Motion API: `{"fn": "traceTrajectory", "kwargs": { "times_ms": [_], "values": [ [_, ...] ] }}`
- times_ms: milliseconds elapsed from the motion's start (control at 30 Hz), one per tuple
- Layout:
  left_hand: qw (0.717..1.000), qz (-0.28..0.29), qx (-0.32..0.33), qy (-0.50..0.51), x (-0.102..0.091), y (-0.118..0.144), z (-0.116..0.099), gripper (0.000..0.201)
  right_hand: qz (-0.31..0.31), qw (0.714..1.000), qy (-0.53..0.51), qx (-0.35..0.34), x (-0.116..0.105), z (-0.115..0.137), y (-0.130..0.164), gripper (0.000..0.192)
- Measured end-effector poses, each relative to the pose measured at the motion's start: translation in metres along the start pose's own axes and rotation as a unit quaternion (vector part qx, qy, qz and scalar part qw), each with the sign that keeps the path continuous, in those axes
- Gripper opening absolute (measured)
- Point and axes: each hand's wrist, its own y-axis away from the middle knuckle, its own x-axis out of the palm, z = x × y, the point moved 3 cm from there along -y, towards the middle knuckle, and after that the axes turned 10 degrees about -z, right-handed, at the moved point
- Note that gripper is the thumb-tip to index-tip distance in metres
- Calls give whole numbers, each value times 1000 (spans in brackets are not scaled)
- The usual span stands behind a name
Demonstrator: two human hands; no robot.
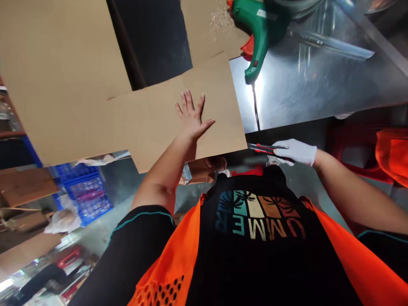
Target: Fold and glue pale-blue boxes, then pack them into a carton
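My left hand (192,117), bare and with its fingers spread, lies flat on a broad brown cardboard sheet (153,123). A white glove covers my right hand (295,151), which grips a red and black utility knife (266,148). The knife points left, its tip close to the lower right corner of the cardboard; whether the two touch I cannot tell. Beyond the hands, a green glue gun (259,38) with a red trigger lies on the metal table, its black cord (256,106) running down over the edge.
The shiny metal table (306,89) holds clear sticks (338,44) at right. A dark rectangular opening (159,38) shows between cardboard parts. Blue crates (84,191) stand on the floor at left, a red stool (347,144) at right. An open brown box (200,170) sits under the cardboard edge.
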Motion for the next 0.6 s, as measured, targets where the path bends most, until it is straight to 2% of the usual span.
{"fn": "traceTrajectory", "kwargs": {
  "times_ms": [133,200,300,500,600],
  "values": [
    [1000,-8,-16,4,1,-2,-11,121,71,997,28,5,-13,16,-24,47],
    [1000,-18,-17,17,5,-3,-17,116,86,996,32,10,-19,20,-29,43],
    [999,-19,-21,33,11,-3,-24,111,76,995,61,6,-27,22,-28,38],
    [999,-22,-34,2,14,0,-28,137,47,994,92,18,-24,36,-23,16],
    [999,-24,-27,12,12,1,-29,134,45,990,135,14,-18,50,-25,17]
  ]
}}
